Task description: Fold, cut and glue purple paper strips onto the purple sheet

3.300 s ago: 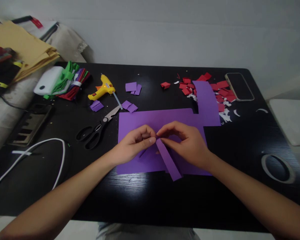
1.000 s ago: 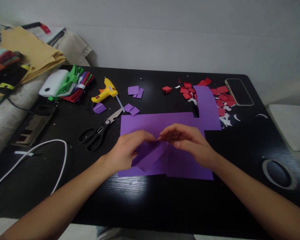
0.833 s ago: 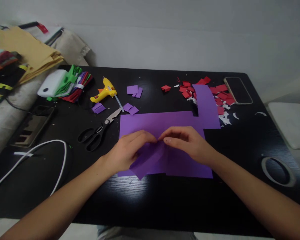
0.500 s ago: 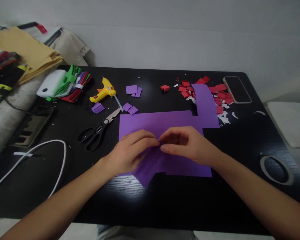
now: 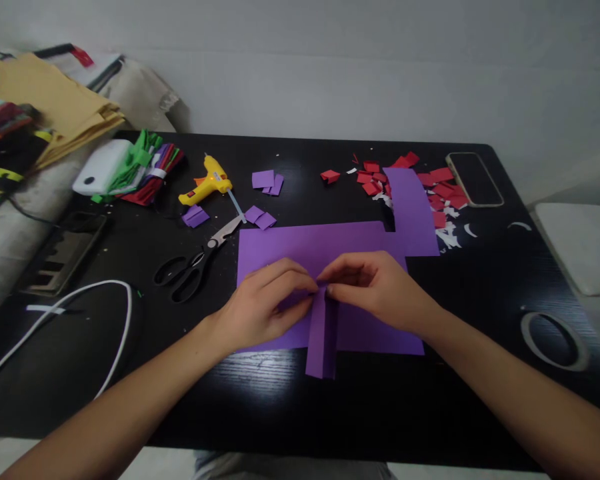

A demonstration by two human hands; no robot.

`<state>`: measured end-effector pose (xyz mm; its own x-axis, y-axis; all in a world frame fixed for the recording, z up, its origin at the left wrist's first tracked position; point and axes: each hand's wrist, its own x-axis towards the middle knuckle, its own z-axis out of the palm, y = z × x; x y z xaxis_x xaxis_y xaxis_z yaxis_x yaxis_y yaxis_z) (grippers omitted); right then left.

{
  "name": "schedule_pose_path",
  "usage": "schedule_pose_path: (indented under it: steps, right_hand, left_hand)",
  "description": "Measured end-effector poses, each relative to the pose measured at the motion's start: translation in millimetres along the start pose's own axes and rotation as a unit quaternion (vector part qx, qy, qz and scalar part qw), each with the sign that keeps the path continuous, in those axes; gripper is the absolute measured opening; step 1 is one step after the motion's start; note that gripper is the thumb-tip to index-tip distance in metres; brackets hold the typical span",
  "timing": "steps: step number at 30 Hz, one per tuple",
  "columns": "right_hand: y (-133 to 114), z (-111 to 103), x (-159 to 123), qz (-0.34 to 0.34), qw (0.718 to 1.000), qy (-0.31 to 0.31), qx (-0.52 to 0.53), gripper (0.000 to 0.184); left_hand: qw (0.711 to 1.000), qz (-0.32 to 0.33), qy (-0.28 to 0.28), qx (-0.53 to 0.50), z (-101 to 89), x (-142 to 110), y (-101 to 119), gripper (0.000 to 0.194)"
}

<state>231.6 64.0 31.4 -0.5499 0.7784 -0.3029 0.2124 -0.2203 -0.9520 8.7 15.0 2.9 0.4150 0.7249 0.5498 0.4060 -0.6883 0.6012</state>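
Observation:
Both hands pinch the far end of a folded purple paper strip (image 5: 321,340), which has lengthwise creases and points toward me. My left hand (image 5: 273,300) grips it from the left, thumb and fingertips closed. From the right, my right hand (image 5: 375,287) has its thumb and fingertips closed at the same end. Beneath them lies a larger purple paper sheet (image 5: 290,243), flat on the black table (image 5: 260,420). The strip's near end reaches past the sheet's near edge. Another purple paper piece (image 5: 413,213) overlaps the sheet's far right corner.
Black-handled scissors (image 5: 195,263) and a yellow glue gun (image 5: 213,181) lie to the left. Small purple paper pieces (image 5: 264,179) are behind the sheet. Red paper scraps (image 5: 443,190), a phone (image 5: 474,179) and a tape roll (image 5: 554,340) are at right. A white cable (image 5: 125,313) curves at left.
The purple strip between my hands has gone from opened out and slanting left to folded narrow and pointing toward me. My hands have barely moved.

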Motion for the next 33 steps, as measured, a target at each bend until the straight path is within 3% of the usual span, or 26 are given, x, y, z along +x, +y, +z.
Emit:
schedule_pose_path:
  steps: [33]
  right_hand:
    - [7.3,3.0,-1.0,-0.013,0.999,0.028,0.018,0.014]
  left_hand:
    - [0.992,-0.109,0.024,-0.057,8.1,-4.4,0.7,0.009]
